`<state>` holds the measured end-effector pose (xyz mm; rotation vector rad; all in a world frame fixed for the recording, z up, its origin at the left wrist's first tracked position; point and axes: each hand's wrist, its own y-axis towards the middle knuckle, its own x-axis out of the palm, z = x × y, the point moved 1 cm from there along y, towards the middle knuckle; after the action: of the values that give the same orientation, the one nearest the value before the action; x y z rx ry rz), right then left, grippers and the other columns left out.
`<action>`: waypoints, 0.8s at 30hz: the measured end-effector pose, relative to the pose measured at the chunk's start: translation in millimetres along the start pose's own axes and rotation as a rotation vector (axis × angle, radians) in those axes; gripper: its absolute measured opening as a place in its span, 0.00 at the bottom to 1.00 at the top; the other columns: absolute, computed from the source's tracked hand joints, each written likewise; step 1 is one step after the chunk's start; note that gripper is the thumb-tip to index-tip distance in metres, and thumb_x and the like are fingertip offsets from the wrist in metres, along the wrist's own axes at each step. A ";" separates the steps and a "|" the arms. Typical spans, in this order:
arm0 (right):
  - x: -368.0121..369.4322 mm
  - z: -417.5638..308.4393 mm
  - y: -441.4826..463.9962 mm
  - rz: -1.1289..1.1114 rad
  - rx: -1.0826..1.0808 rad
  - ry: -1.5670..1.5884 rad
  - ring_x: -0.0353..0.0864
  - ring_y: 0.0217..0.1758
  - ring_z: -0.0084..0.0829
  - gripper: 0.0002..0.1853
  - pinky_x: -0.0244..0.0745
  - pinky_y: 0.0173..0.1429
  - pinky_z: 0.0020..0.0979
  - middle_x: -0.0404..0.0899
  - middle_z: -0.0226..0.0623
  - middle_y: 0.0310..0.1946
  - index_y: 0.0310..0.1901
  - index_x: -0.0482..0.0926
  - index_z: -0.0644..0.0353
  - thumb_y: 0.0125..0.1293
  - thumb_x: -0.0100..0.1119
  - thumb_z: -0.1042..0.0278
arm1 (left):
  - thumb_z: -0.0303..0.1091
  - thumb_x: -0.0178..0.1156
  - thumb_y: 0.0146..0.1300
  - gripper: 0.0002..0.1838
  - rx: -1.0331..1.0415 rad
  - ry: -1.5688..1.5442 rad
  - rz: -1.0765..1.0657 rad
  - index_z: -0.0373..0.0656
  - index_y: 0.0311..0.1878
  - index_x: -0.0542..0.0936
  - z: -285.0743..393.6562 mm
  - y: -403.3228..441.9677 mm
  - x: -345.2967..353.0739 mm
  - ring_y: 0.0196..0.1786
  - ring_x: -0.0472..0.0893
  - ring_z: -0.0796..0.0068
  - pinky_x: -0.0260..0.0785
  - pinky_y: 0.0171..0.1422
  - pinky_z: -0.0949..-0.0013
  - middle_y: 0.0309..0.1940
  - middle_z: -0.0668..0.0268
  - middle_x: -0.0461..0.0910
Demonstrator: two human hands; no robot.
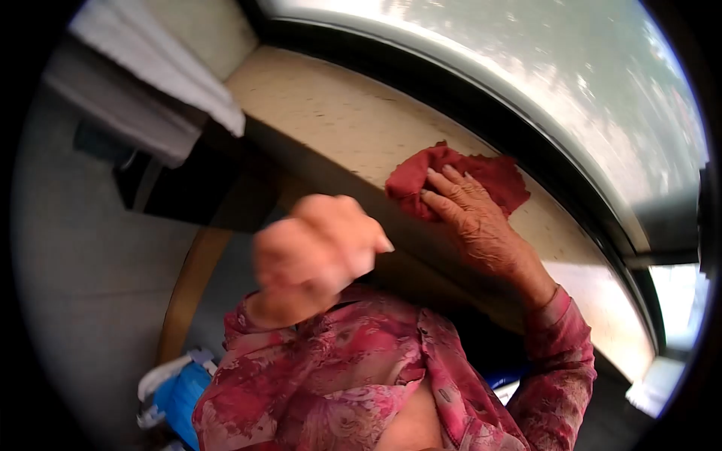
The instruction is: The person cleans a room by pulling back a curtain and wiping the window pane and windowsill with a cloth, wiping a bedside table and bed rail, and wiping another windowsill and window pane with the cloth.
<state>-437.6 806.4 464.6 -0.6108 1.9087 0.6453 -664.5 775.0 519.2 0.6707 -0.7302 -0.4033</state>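
Observation:
A dark red cloth (492, 177) with ragged edges lies bunched on the pale speckled window sill (316, 105). My right hand (477, 218) presses down on it, fingers close together over the folds and the palm towards the sill's front edge. Part of the cloth is hidden under the fingers. In front of my chest, my left hand (320, 244) is curled into a loose fist, somewhat blurred, with the thumb pointing right. Nothing shows in this fist, and it is apart from the sill and the cloth.
A large window (541, 68) in a dark frame runs along the back of the sill. White and grey cloths (162, 68) hang at the upper left. Below them is a dark piece of furniture. A blue and white item (180, 395) lies low on the left.

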 end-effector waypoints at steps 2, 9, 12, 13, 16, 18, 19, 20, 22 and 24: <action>9.8 -3.5 34.4 -0.015 -0.096 0.020 0.57 0.73 0.52 0.23 0.52 0.75 0.49 0.62 0.50 0.68 0.61 0.70 0.61 0.62 0.49 0.77 | 0.12 0.56 0.53 0.11 -0.202 0.393 -0.056 0.36 0.38 0.77 2.4 -42.8 -35.9 0.40 0.76 0.68 0.71 0.51 0.63 0.37 0.59 0.76; 43.9 -8.2 139.8 -0.024 -0.286 0.010 0.57 0.73 0.53 0.24 0.54 0.74 0.49 0.62 0.50 0.67 0.63 0.68 0.62 0.63 0.51 0.75 | 0.29 0.58 0.68 0.06 -0.814 0.459 0.552 0.37 0.44 0.78 8.4 -135.4 -52.9 0.42 0.76 0.84 0.69 0.50 0.77 0.38 0.71 0.78; 54.9 -8.7 181.2 -0.012 -0.311 0.029 0.56 0.73 0.53 0.24 0.53 0.74 0.49 0.62 0.51 0.68 0.63 0.67 0.63 0.65 0.50 0.73 | 0.31 0.57 0.69 0.06 -0.902 0.480 0.586 0.40 0.43 0.78 12.2 -156.9 -49.6 0.41 0.75 0.83 0.69 0.50 0.76 0.37 0.72 0.78; 55.6 -12.1 191.7 -0.039 -0.305 0.038 0.54 0.74 0.53 0.24 0.52 0.75 0.49 0.60 0.52 0.69 0.64 0.66 0.63 0.67 0.49 0.71 | 0.32 0.56 0.69 0.07 -0.916 0.494 0.569 0.40 0.45 0.78 13.8 -165.8 -50.2 0.42 0.75 0.84 0.69 0.50 0.76 0.37 0.71 0.78; 62.3 -16.0 219.1 -0.069 -0.258 0.007 0.52 0.75 0.52 0.26 0.49 0.77 0.45 0.58 0.52 0.70 0.66 0.64 0.63 0.66 0.52 0.71 | 0.32 0.56 0.69 0.09 -0.947 0.456 0.573 0.37 0.46 0.78 10.6 -182.8 -49.1 0.41 0.76 0.83 0.71 0.49 0.75 0.39 0.70 0.78; 61.2 -18.9 229.2 -0.025 -0.262 -0.012 0.52 0.75 0.53 0.26 0.50 0.76 0.45 0.57 0.52 0.70 0.66 0.64 0.63 0.67 0.52 0.70 | 0.32 0.56 0.69 0.09 -0.947 0.483 0.586 0.37 0.46 0.78 5.8 -183.4 -47.2 0.41 0.76 0.83 0.71 0.47 0.76 0.38 0.70 0.78; 68.1 -21.9 238.3 -0.020 -0.238 -0.047 0.51 0.75 0.53 0.26 0.50 0.76 0.45 0.57 0.52 0.71 0.66 0.65 0.63 0.67 0.52 0.70 | 0.32 0.56 0.69 0.09 -0.976 0.494 0.498 0.37 0.46 0.78 2.5 -184.5 -56.2 0.40 0.76 0.83 0.70 0.46 0.76 0.38 0.70 0.78; 72.2 -22.4 240.2 -0.047 -0.258 -0.062 0.51 0.75 0.53 0.26 0.50 0.76 0.45 0.57 0.52 0.71 0.66 0.65 0.63 0.67 0.52 0.70 | 0.33 0.56 0.69 0.10 -0.999 0.492 0.414 0.37 0.46 0.78 -7.1 -186.7 -57.4 0.40 0.76 0.83 0.70 0.46 0.76 0.37 0.69 0.78; 69.9 -19.5 243.9 -0.004 -0.201 -0.045 0.51 0.76 0.53 0.25 0.50 0.76 0.45 0.57 0.53 0.71 0.66 0.65 0.63 0.67 0.51 0.69 | 0.34 0.56 0.68 0.11 -0.969 0.458 0.390 0.37 0.46 0.78 -19.8 -183.4 -61.3 0.40 0.76 0.83 0.70 0.44 0.76 0.37 0.69 0.79; 70.1 -17.0 246.9 -0.043 -0.165 -0.066 0.51 0.76 0.54 0.27 0.50 0.76 0.45 0.57 0.52 0.71 0.67 0.63 0.61 0.67 0.53 0.66 | 0.35 0.57 0.68 0.11 -1.037 0.459 0.328 0.38 0.47 0.78 -27.2 -179.5 -65.3 0.39 0.75 0.83 0.70 0.45 0.76 0.36 0.68 0.79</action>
<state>-638.5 966.2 448.6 -0.7241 1.7882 0.7916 -709.0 692.9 350.4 -0.3375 -0.1180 -0.2574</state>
